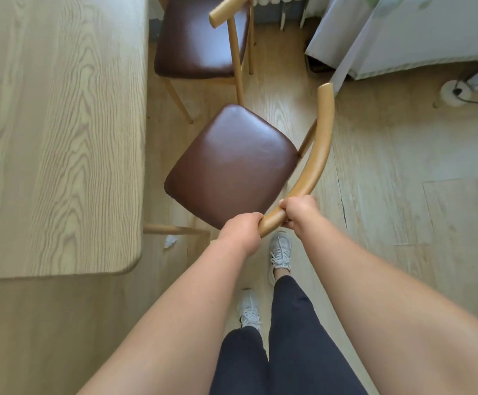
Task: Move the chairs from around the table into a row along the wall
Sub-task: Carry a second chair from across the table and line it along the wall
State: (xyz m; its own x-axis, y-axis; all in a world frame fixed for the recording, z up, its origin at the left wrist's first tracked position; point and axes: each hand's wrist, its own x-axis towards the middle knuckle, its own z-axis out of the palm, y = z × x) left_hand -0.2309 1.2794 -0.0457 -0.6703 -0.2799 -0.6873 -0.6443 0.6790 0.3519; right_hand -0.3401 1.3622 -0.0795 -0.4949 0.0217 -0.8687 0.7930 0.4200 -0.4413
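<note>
Gripping the near end of a chair's curved backrest [314, 161], left hand [242, 233] and right hand [299, 210] steer the brown-seated chair [229, 163] off the tabletop's [61, 138] right edge, beside a second chair [200, 38].

I stretch both bare arms forward, my left hand [242, 232] and right hand [299, 209] clenched side by side, knuckles up.

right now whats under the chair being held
Under the held chair: wood floor, one chair leg, a white scrap by the table. Its seat hides the other legs and floor below.
</note>
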